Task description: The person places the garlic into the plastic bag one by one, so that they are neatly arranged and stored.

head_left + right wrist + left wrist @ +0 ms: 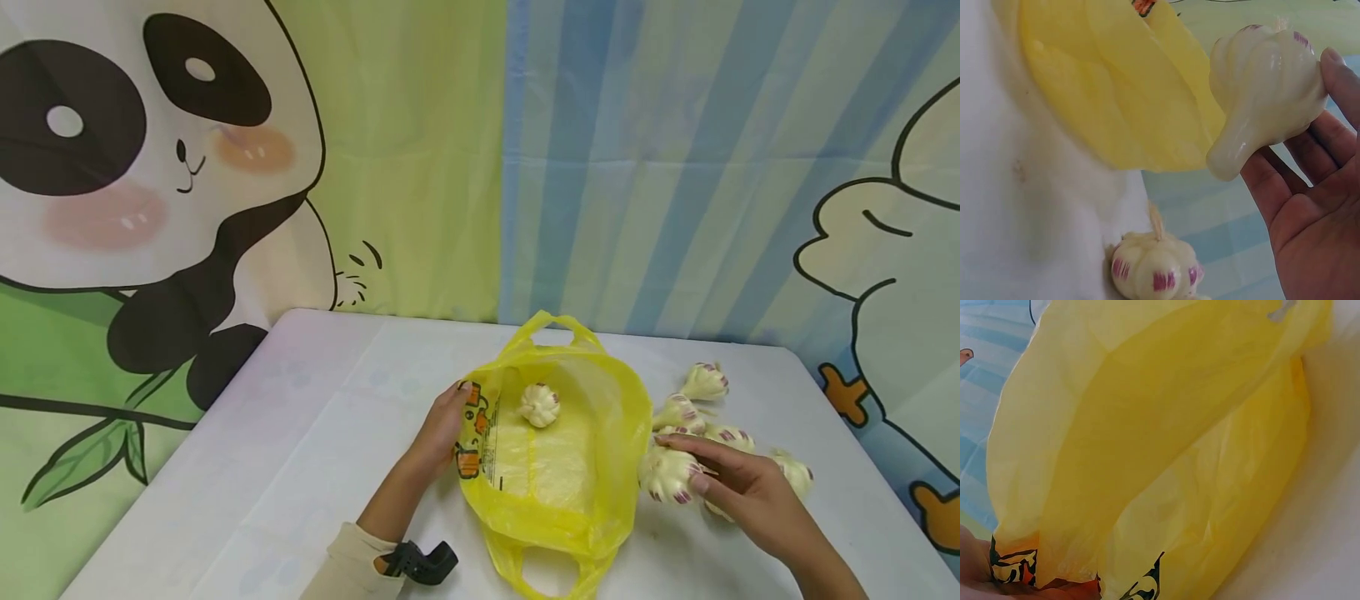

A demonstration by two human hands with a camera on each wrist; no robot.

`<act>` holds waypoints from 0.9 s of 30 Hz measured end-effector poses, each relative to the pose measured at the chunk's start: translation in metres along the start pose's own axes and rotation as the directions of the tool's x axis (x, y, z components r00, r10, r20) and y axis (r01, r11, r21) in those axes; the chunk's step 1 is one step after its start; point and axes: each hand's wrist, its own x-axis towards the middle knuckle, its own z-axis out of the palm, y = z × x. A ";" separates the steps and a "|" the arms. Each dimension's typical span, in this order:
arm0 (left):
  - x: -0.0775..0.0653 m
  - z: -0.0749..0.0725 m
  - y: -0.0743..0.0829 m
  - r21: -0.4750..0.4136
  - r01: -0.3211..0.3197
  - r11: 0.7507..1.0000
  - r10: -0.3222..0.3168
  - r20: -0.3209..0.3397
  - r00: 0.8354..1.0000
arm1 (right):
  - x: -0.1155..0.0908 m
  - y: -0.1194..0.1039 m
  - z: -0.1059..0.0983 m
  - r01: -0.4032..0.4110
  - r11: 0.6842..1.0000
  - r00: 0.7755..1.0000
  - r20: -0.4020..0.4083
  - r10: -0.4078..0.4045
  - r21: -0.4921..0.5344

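One thin, crinkled plastic bag, yellow with two loop handles, gapes on the white table, its printed edge gripped by the left hand and one ridged, round garlic inside. The right hand pinches a second bulb, smooth and purple-flecked, just beside the bag; at least five other bulbs cluster near it, some partly hidden.

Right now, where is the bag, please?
In the head view, the bag, gripped by the left hand, is right of centre, left of several garlic bulbs.
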 end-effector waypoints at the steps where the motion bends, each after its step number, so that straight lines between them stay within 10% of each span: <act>1: 0.000 0.000 0.000 -0.001 0.001 1.000 -0.001 0.001 1.000 | 0.002 0.000 0.000 0.012 1.000 1.000 0.006 -0.012 0.011; 27: 0.001 -0.001 0.000 -0.007 0.000 1.000 0.000 0.005 1.000 | 0.053 0.002 0.012 0.001 0.999 0.997 0.071 -0.005 0.049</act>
